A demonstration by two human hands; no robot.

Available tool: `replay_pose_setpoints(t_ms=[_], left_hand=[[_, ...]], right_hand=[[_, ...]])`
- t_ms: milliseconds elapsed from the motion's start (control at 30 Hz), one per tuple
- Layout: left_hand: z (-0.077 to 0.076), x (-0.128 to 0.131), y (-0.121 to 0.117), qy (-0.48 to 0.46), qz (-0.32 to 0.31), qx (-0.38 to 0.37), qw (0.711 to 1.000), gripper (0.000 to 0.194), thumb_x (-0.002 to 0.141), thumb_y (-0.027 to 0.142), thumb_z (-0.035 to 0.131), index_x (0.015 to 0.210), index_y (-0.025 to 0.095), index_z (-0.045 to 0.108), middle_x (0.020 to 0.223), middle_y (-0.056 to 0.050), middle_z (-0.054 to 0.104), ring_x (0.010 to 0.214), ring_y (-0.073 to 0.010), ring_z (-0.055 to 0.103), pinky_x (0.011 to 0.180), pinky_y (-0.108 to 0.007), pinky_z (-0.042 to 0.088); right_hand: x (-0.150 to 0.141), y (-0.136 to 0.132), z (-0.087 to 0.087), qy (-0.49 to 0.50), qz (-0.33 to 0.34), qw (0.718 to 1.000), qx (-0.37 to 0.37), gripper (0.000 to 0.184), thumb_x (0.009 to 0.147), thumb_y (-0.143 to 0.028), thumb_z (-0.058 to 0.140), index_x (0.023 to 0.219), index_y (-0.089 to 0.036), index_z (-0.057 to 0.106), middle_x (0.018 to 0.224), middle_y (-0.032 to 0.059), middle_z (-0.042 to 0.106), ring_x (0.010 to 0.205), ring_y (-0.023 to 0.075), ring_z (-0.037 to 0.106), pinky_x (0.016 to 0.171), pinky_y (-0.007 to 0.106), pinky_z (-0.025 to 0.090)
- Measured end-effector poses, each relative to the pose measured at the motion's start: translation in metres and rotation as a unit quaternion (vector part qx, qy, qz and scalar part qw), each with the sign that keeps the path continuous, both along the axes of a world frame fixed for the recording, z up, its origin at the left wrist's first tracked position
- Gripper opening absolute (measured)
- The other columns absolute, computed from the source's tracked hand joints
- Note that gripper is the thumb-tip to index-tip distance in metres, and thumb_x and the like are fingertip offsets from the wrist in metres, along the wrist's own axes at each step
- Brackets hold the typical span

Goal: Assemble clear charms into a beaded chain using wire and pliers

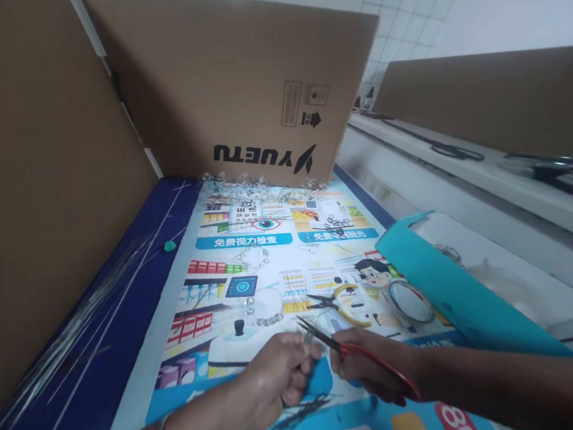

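Observation:
My right hand (pixel 362 362) is closed around scissors (pixel 383 362) with red handles. Their dark blades are slightly apart and point up and left, right beside the fingertips of my left hand (pixel 285 370). That hand is pinched on thin pale strands, which are faint and partly hidden by the fingers. Just beyond the hands lie pliers (pixel 347 303) with yellow handles, jaws to the left. Clear beads (pixel 268 320) on a strand form a loop left of them. A small pile of dark thin pieces (pixel 304 413) lies below my left hand.
Cardboard panels (pixel 234 79) stand at the left and back. More clear beads (pixel 249 188) line the back panel's foot. Long thin strands (pixel 88 306) lie on the left. A roll of wire (pixel 412 301) and an open turquoise box (pixel 439 295) are at right. Black scissors (pixel 456 152) rest on a ledge.

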State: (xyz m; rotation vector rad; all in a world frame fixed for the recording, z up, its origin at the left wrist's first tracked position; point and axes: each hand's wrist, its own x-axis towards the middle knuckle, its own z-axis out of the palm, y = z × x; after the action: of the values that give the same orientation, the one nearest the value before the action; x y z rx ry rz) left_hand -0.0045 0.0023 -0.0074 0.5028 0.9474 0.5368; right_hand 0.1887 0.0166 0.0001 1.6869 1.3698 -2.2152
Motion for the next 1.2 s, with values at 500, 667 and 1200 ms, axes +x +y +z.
replay_pose_setpoints(t_ms=[500,667,1200], left_hand=[[-0.005,-0.006,-0.005,-0.008,0.000,0.011,1.000,0.015,0.064,0.027,0.056,0.072,0.015,0.053,0.052,0.006,0.039,0.036,-0.0013,0.022,0.036,-0.017,0.006],[-0.009,-0.006,-0.009,-0.014,0.011,0.070,0.997,0.024,0.068,0.038,0.055,0.070,0.015,0.053,0.046,0.007,0.035,0.035,-0.0025,0.018,0.033,-0.018,0.008],[-0.010,-0.006,-0.010,-0.004,0.128,0.083,0.988,0.023,0.073,0.038,0.056,0.076,0.016,0.050,0.054,0.007,0.037,0.038,-0.0019,0.018,0.036,-0.017,0.009]], right_hand=[[-0.009,0.001,0.018,-0.038,0.098,0.988,0.113,0.023,0.076,-0.037,0.044,0.082,-0.016,0.053,0.040,-0.0088,0.036,0.028,0.0060,0.030,0.027,0.016,0.025],[0.016,-0.006,0.028,-0.090,0.141,0.955,0.246,0.022,0.079,-0.031,0.041,0.077,-0.016,0.057,0.054,-0.0025,0.052,0.046,0.0084,0.047,0.045,0.018,0.037],[0.122,-0.044,-0.008,-0.379,0.207,0.682,0.591,0.029,0.074,-0.023,0.051,0.101,-0.028,0.058,0.090,0.0042,0.064,0.077,0.0205,0.060,0.066,0.031,0.044]])
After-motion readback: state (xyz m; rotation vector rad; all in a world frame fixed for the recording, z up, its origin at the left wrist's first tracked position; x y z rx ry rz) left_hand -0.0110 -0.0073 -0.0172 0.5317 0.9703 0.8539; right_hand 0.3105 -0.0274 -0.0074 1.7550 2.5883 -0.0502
